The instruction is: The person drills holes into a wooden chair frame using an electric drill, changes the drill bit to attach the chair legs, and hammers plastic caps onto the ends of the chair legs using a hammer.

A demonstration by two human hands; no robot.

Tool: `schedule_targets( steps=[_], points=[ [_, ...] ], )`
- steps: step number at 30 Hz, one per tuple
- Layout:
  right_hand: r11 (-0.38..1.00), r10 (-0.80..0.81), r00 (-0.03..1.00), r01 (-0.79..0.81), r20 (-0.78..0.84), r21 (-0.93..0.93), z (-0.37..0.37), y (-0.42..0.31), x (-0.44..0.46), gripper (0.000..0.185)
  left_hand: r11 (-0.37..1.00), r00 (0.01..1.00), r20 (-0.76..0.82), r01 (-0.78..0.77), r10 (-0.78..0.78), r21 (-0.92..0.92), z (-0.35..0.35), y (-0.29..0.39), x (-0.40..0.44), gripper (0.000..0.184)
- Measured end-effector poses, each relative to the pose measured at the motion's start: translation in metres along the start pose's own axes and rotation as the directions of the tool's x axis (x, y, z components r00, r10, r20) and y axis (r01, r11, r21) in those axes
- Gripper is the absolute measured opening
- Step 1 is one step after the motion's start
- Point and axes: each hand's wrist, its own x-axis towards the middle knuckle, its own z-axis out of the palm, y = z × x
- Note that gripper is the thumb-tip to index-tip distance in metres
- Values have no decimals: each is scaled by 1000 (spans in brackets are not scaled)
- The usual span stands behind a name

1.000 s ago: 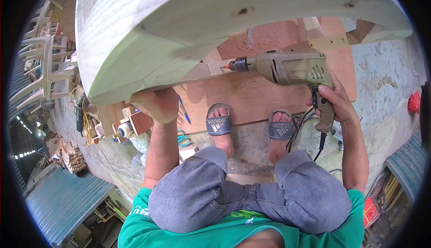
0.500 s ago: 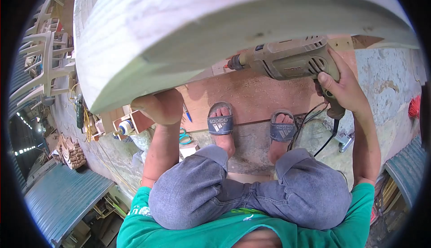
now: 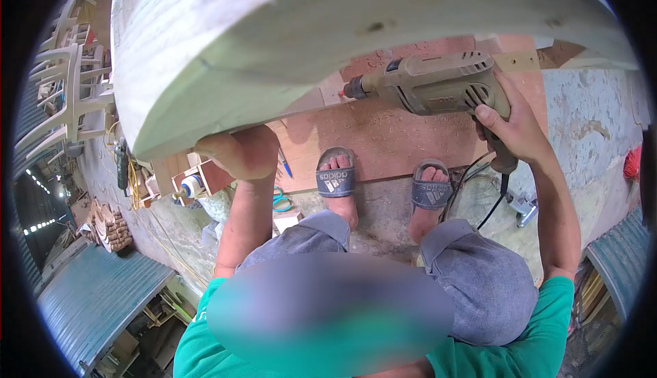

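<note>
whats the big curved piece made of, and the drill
The curved piece looks like pale, seemingly unvarnished wood: grain lines show on it. The drill has a matte body, probably moulded plastic by its vent slots, though coated metal isn't ruled out.

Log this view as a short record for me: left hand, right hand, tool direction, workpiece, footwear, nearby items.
Left hand: at the wooden piece's lower edge, fingers partly hidden
Right hand: gripping the power drill by its handle
Tool direction: toward the left-hand side; tip contact unclear
Workpiece: pale, curved
Footwear: dark slides
Nearby: blue pen on reddish board; teal scissors handles
</note>
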Motion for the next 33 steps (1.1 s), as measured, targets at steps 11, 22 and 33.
schedule_targets(
  steps=[11, 22, 33],
  points=[
    [973, -136, 990, 138, 22, -186, -8, 3, 2, 85, 964, 956, 137, -266, 259, 31, 11, 1, 5, 65],
    [985, -21, 964, 66, -264, 161, -41, 11, -144, 74, 938, 930, 276, -297, 242, 179, -9, -2, 16, 57],
    [885, 206, 614, 214, -761, 413, 19, 55, -388, 55, 599, 648, 313, -762, 695, 248, 91, 113, 29, 41]
  ],
)
